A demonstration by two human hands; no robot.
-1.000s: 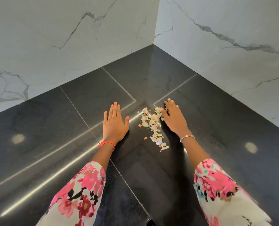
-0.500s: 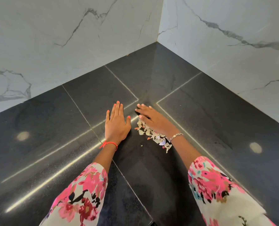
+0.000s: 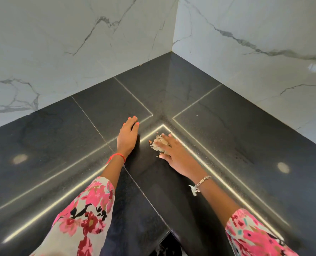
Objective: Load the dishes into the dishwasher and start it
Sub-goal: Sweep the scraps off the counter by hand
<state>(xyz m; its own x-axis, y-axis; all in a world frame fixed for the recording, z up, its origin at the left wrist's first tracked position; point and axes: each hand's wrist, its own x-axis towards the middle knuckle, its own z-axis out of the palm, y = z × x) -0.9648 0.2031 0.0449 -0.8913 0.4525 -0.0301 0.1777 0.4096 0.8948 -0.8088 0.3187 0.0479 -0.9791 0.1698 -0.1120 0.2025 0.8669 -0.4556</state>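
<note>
Scraps (image 3: 158, 144) that lay strung out in a loose line a second ago are now bunched into one small heap, and the right hand (image 3: 178, 156) has crossed over them and lies on their near right side. Its fingers are spread and straight, blurred, resting across the top of the heap, with the thumb down on the surface (image 3: 245, 135) below it. It grips nothing.

Just to the left, with a narrow dark gap between, the left hand (image 3: 128, 138) rests on the surface with its fingers straight and pressed together, pointing toward the corner; it holds nothing either. The two hands are apart, one on each side of the heap.

A red thread (image 3: 118, 156) circles the left wrist and a silver bracelet (image 3: 202, 182) the right, with one pale stray flake (image 3: 193, 190) lying just beside the bracelet. Both forearms come out of floral sleeves, the left sleeve (image 3: 83, 218) and the right sleeve (image 3: 251, 235).

The surface is glossy black stone crossed by thin pale seams that meet near the hands, and two round light spots reflect in it. White marble walls with grey veins, the left wall (image 3: 70, 43) and the right wall (image 3: 255, 34), close the corner behind. The dishes and the dishwasher lie outside this view.
</note>
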